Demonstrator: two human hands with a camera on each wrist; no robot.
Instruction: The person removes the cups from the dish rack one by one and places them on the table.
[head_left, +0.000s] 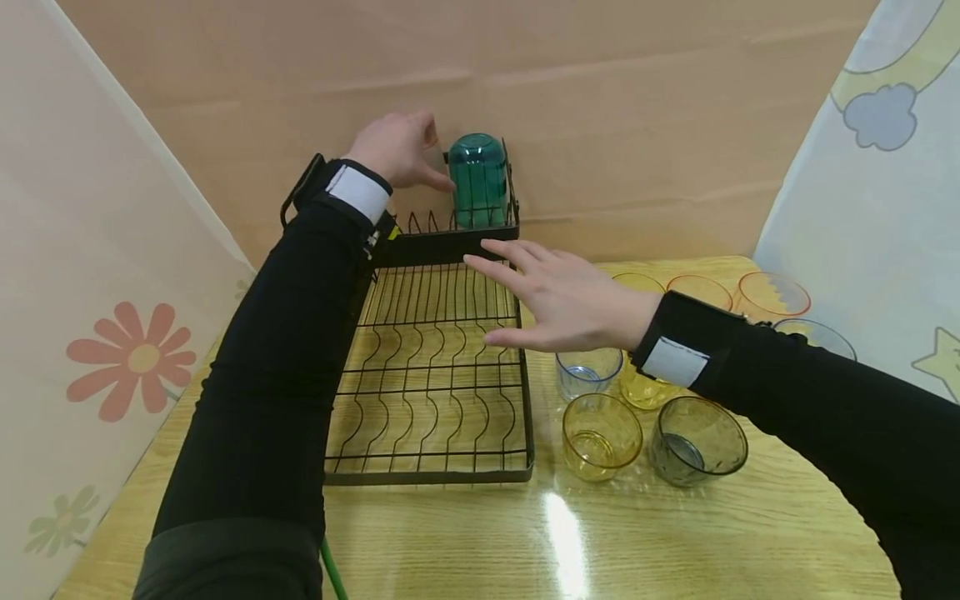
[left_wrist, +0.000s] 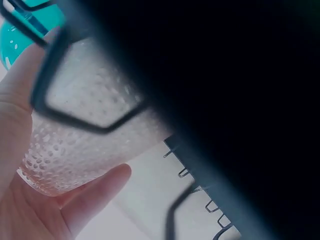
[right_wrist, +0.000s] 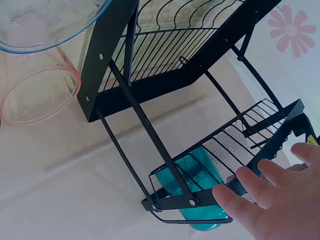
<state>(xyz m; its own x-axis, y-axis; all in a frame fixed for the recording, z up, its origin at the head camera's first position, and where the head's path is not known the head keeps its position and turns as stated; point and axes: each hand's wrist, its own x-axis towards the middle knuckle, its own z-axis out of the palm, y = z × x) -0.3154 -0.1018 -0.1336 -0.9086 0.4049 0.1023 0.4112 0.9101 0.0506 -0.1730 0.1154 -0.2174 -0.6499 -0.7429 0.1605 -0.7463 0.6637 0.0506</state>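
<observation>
My left hand is at the upper tier of a black wire dish rack. In the left wrist view its thumb and fingers curl round a clear dimpled glass, which sits partly behind the rack's wire. Beside that glass an upside-down teal glass stands at the tier's right end. My right hand hovers over the right side of the lower tier, fingers spread and holding nothing. From the right wrist view, the clear glass shows through the upper tier's wires next to the teal one.
Several tinted glasses stand right of the rack, among them a yellow glass, a grey glass and a blue-rimmed glass. My right forearm passes over some of them. A beige backdrop rises behind the wooden table.
</observation>
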